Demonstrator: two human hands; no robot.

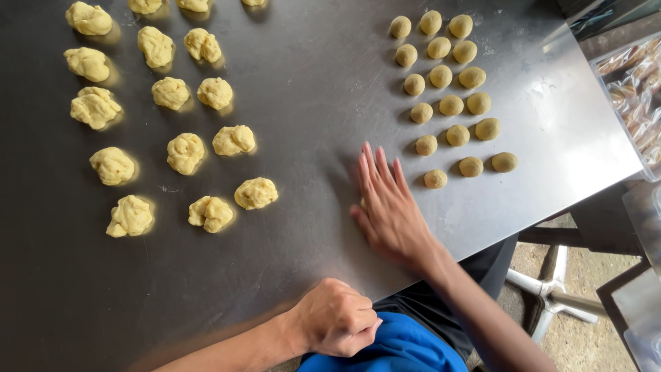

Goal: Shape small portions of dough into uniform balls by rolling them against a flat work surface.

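Observation:
My right hand (389, 207) lies flat, palm down, on the steel table (310, 89), fingers stretched and close together; a bit of pale dough peeks out at its left edge. Just right of its fingertips is the nearest rolled dough ball (435, 178), the last of several smooth balls (451, 105) set in neat rows. My left hand (336, 318) is curled into a fist at the table's near edge; whether it holds anything is hidden. To the left lie several rough, lumpy dough pieces (186, 153), the closest being one lump (255, 193).
The table's right edge runs diagonally past the ball rows. Beyond it stand a clear plastic container (637, 89) with wrapped items, and below, a white stool base (551, 293) on a rough floor. Blue cloth (392, 351) covers my lap.

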